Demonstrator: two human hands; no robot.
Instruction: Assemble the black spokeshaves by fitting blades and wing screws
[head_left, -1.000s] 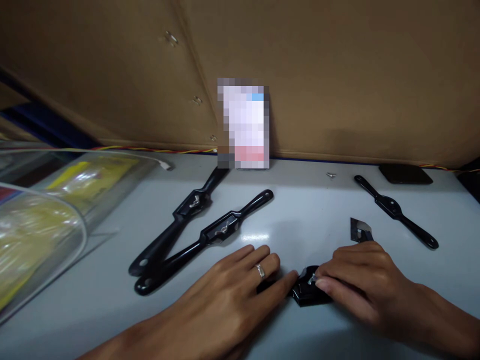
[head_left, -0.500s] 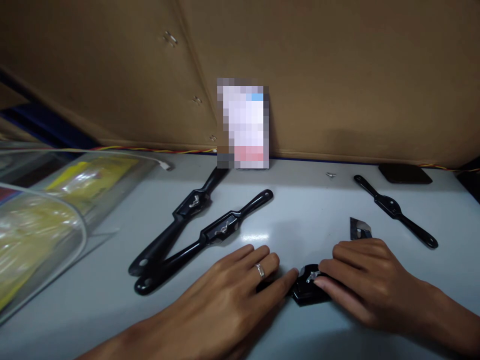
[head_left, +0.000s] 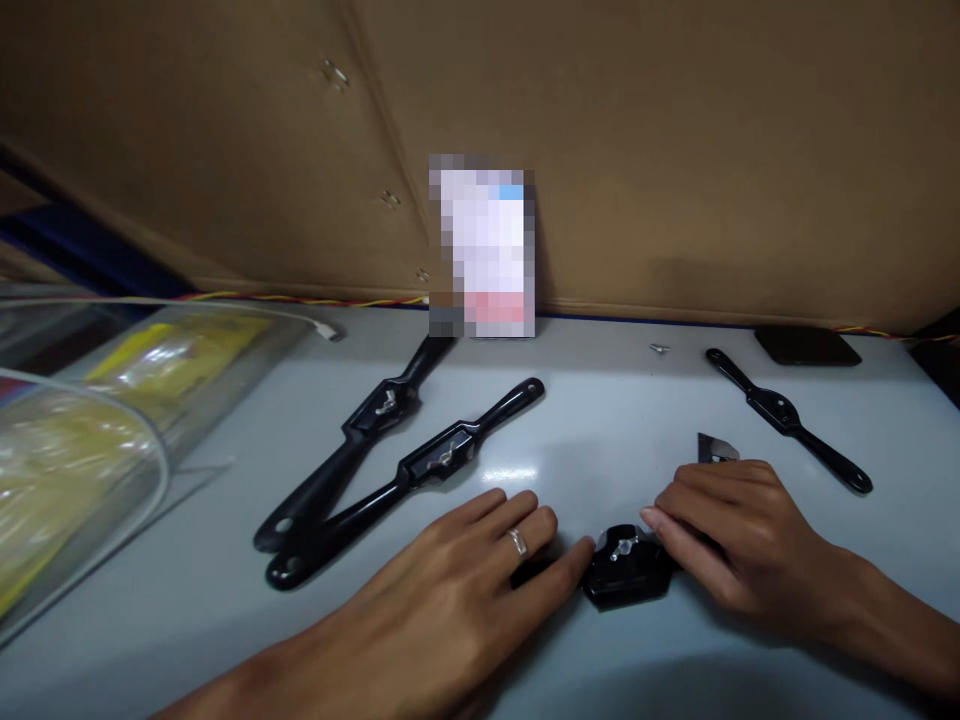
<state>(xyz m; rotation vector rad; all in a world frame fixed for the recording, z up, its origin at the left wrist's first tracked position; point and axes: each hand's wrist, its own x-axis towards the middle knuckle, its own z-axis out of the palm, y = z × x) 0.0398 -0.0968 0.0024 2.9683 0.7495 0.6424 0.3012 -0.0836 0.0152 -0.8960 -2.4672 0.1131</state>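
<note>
A black spokeshave (head_left: 630,578) lies low in the head view, a metal wing screw (head_left: 624,548) on its middle. My left hand (head_left: 487,580), a ring on one finger, is closed around the left handle, its index fingertip at the edge of the body. Just right of the wing screw is my right hand (head_left: 742,545), fingers curled and thumb close to the index finger, apart from the screw. Whether anything is in its pinch is hidden; it covers the right handle. Beyond its knuckles a flat metal blade (head_left: 716,450) shows in part.
Two spokeshaves (head_left: 439,455) with wing screws lie at left, their near ends overlapping. Another slim spokeshave body (head_left: 780,410), a small loose screw (head_left: 659,349) and a dark flat case (head_left: 808,346) lie at right. Plastic-wrapped yellow packets (head_left: 150,400) and a white cable (head_left: 326,330) are far left.
My right thumb and fingers have come off the wing screw and shifted slightly up and right. The screw now shows fully. My left hand keeps its hold.
</note>
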